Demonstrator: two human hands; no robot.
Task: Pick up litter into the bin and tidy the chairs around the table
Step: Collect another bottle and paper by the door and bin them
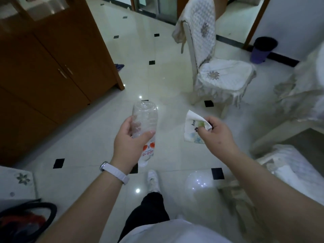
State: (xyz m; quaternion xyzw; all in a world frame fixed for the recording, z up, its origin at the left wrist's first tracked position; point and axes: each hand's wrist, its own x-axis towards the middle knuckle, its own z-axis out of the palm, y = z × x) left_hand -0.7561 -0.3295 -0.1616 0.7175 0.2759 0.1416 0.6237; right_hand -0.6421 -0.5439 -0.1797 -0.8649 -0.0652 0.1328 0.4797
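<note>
My left hand (128,144) grips an empty clear plastic bottle (144,116) with a red and white label, its base pointing away from me. My right hand (217,135) pinches a crumpled white paper wrapper (192,127) with printed marks. Both are held above the tiled floor. A dark purple bin (263,50) stands far right against the wall. A chair with a white quilted cover (215,72) stands out on the floor between me and the bin. The table with a lace cloth (305,88) is at the right edge.
A brown wooden cabinet (52,64) fills the left side. Another covered chair (289,172) is at my lower right, and a cushioned seat (15,183) with a dark bag (29,218) at lower left. A clear balloon-like object (199,183) lies near my shoe.
</note>
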